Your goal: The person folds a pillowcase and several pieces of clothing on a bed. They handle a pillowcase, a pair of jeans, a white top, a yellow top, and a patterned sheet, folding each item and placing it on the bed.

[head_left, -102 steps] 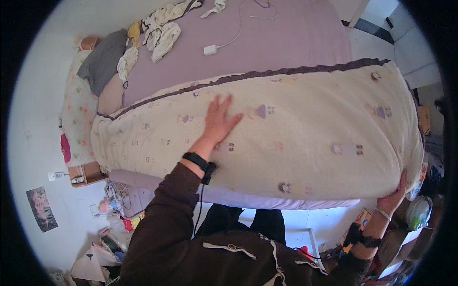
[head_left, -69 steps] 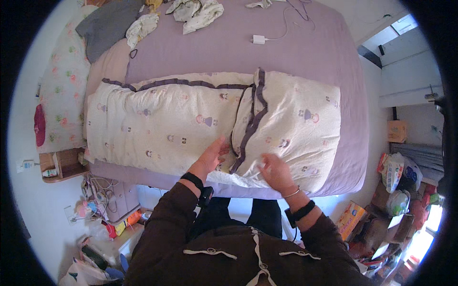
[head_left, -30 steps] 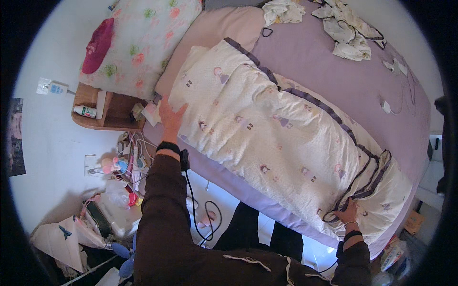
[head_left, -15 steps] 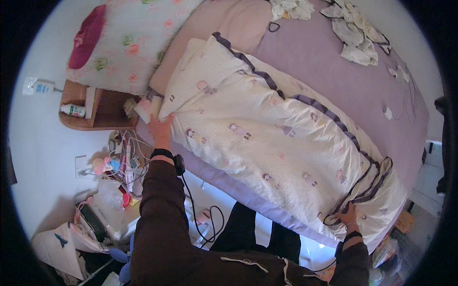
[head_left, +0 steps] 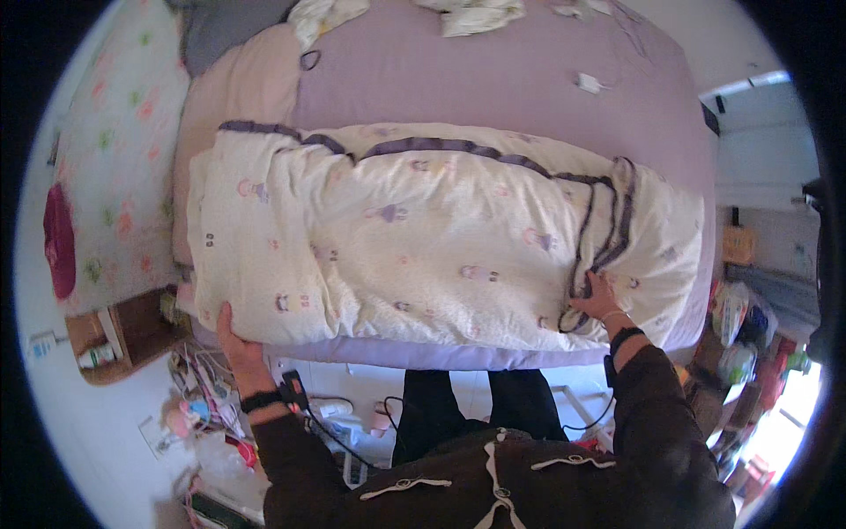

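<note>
A cream quilt with small printed figures and dark ruffled trim lies folded along the near side of the bed. At its near left corner, my left hand rests with fingers stretched against the edge; some fingertips are hard to make out. Toward the right end, my right hand is closed on a fold of the quilt beside the dark trim. A loop of trim stands out just above that hand.
The bed has a mauve sheet, with a white charger and crumpled white cloth on it. A wooden shelf unit stands left. Cables and small items crowd below it; bags lie right.
My view has turned, so the quilt now lies level across it. My left hand has shifted along the quilt's left end to its near corner. The right hand remains at the trim.
</note>
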The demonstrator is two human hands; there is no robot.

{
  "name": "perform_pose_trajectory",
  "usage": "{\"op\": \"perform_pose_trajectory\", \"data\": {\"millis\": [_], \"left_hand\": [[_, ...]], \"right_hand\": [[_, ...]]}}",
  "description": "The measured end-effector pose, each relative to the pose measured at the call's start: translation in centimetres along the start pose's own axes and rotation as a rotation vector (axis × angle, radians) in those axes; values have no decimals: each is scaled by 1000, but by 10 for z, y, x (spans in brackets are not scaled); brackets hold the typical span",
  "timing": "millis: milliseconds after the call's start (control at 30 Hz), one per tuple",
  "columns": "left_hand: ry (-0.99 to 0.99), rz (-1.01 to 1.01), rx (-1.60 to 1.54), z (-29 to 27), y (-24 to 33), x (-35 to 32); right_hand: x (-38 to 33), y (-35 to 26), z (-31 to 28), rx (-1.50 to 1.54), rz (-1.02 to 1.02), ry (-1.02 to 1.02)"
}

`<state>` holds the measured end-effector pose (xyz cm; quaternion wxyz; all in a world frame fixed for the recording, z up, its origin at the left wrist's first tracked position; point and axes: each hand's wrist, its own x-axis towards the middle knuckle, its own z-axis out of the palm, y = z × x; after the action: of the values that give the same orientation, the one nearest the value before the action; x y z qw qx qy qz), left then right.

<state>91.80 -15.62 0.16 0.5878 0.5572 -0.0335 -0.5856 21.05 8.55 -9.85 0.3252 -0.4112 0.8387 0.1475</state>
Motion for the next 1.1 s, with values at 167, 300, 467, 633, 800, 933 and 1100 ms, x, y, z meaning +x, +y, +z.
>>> {"op": "perform_pose_trajectory", "data": {"millis": [167,300,467,633,800,933,1100], "left_hand": [[-166,347,655,128,-74,-97],[-972,878,1198,219,-177,-181],[-1712,456,1846,236,-338,-254],[-2048,534,1620,204,-405,-279],[-1397,1164,1749,240,-375,-282],[-1099,1057,2050,275,-370,-261],[-930,1130,2059,315,-428,-216]], "right_hand": [[-12,-2,-6,19,-12,9],[-24,7,-15,127,-111,8],[-30,36,-9,261,-256,124],[-25,77,-2,512,-455,235],[-39,115,-21,713,-499,250],[-44,193,-55,969,-267,598],[18,360,-68,774,157,1094]]}}
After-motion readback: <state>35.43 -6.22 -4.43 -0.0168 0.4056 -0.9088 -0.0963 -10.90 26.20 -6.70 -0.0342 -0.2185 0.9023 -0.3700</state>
